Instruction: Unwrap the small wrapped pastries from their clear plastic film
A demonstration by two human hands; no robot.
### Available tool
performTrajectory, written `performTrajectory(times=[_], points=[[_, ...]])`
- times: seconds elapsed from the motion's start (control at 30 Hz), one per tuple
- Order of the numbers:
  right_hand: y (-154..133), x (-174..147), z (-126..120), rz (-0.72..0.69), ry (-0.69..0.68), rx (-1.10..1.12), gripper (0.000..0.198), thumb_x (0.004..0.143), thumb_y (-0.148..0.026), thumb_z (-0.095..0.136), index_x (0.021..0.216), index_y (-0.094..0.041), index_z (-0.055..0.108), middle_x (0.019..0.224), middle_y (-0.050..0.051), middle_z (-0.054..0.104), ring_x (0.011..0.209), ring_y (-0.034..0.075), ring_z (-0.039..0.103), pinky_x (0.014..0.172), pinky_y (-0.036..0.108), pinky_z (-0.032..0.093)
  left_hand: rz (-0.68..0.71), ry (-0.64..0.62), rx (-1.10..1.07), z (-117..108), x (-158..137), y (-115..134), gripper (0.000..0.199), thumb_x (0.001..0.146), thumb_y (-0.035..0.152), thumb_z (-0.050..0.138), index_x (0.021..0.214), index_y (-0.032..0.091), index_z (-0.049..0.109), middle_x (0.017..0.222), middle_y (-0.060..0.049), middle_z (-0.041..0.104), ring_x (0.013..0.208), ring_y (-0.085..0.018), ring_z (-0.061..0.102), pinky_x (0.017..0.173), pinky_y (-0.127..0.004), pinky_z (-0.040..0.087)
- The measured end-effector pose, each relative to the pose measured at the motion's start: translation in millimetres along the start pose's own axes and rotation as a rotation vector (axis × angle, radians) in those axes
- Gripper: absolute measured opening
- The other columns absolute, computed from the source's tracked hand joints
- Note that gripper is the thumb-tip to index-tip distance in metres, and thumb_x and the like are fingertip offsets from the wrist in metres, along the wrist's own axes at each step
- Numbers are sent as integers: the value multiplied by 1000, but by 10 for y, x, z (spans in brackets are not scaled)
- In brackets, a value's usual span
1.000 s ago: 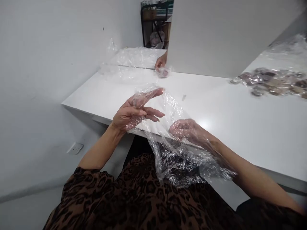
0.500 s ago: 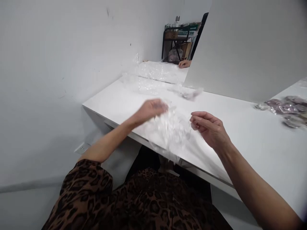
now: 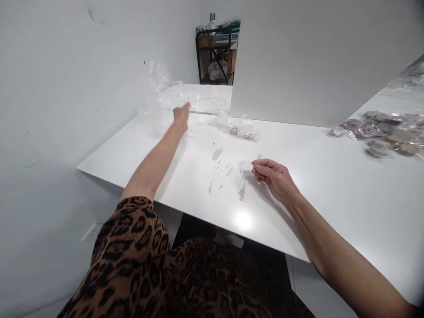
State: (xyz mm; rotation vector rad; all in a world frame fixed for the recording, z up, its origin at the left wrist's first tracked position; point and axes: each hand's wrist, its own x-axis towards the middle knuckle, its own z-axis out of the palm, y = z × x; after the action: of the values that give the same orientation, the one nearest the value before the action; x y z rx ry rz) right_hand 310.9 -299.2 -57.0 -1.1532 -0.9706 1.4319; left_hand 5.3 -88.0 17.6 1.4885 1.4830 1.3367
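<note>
My left hand (image 3: 181, 116) stretches far forward over a heap of crinkled clear plastic film (image 3: 162, 99) near the wall. Motion blurs its fingers, so I cannot tell whether any film is between them. Closer in, my right hand (image 3: 270, 173) hovers low above the white table (image 3: 188, 181), thumb and fingers pinched together. Whatever they hold, if anything, is too small to make out. Between the hands, a clear plastic bag with small purplish items in it (image 3: 243, 131) lies at the foot of the grey divider panel.
Several clear bags of purplish and beige items (image 3: 380, 128) lie at the right. The upright grey panel (image 3: 298, 62) borders the table's far side. Greyish worn patches (image 3: 217, 154) mark the tabletop. Beyond stands a black shelf rack (image 3: 217, 53) with boxes; a white wall (image 3: 66, 88) runs along the left.
My left hand has moved forward to the film heap. The clear plastic that hung at the near edge is gone from there. My right hand stays pinched; the view has shifted right.
</note>
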Motion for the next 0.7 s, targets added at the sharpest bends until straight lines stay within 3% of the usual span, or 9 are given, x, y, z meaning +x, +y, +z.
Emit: performTrajectory(times=[0.03, 0.07, 0.17, 0.27, 0.33, 0.43, 0.5, 0.57, 0.7], points=[[-10, -11, 6, -12, -15, -19, 34, 63, -41, 93, 85, -20, 77, 74, 3, 70, 61, 12, 56, 57, 27, 44, -85, 66, 183, 251, -138, -63, 46, 105, 32, 55, 143, 8, 47, 157, -18, 48, 146, -26, 40, 121, -46, 31], [-14, -22, 13, -24, -31, -36, 34, 65, -43, 93, 85, -20, 77, 74, 4, 70, 62, 12, 55, 57, 28, 44, -72, 51, 380, 501, -273, -103, 49, 102, 30, 59, 146, 10, 49, 161, -20, 43, 150, -31, 37, 122, -49, 30], [10, -45, 37, -54, -69, -62, 37, 67, -48, 91, 86, -20, 76, 73, 4, 70, 62, 13, 55, 59, 29, 44, 238, -233, 752, 1126, -564, -122, 55, 95, 27, 65, 149, 20, 54, 173, -15, 28, 160, -37, 21, 126, -57, 23], [49, -39, 41, -64, -78, -70, 38, 69, -50, 89, 86, -20, 74, 72, 3, 69, 61, 13, 54, 59, 29, 42, 484, -432, 854, 1475, -630, -101, 36, 97, 22, 57, 131, 20, 67, 172, -12, 31, 163, -34, 14, 127, -57, 15], [64, -8, 20, -71, -44, -61, 37, 70, -49, 87, 86, -20, 73, 72, 3, 67, 61, 13, 53, 58, 29, 41, 516, -462, 874, 1574, -629, -84, 30, 99, 16, 47, 115, 17, 72, 159, -16, 50, 160, -31, 22, 126, -54, 17], [71, 76, -52, -139, 129, -39, 36, 67, -44, 84, 91, -21, 70, 80, 3, 66, 67, 14, 54, 60, 29, 43, 541, -435, 817, 1580, -747, 8, 30, 100, 14, 41, 109, 16, 69, 126, -17, 70, 139, -29, 51, 122, -51, 24], [71, 140, -116, -199, 284, -42, 44, 64, -40, 84, 101, -23, 67, 98, 5, 66, 79, 16, 56, 65, 28, 46, 562, -442, 709, 1524, -937, 144, 25, 102, 19, 42, 111, 16, 66, 112, -13, 73, 113, -25, 64, 116, -47, 33], [69, 189, -174, -225, 387, -70, 61, 61, -39, 85, 116, -27, 61, 122, 7, 61, 97, 20, 57, 73, 30, 50, 532, -494, 573, 1455, -1168, 335, 22, 102, 25, 46, 109, 17, 64, 103, -9, 73, 94, -21, 65, 102, -42, 45], [44, 224, -240, -241, 334, -137, 88, 56, -42, 93, 133, -34, 52, 148, 7, 49, 127, 26, 48, 88, 33, 50, 412, -664, 264, 1370, -1500, 765, 16, 97, 30, 57, 95, 16, 64, 95, -6, 70, 82, -15, 63, 78, -30, 51]])
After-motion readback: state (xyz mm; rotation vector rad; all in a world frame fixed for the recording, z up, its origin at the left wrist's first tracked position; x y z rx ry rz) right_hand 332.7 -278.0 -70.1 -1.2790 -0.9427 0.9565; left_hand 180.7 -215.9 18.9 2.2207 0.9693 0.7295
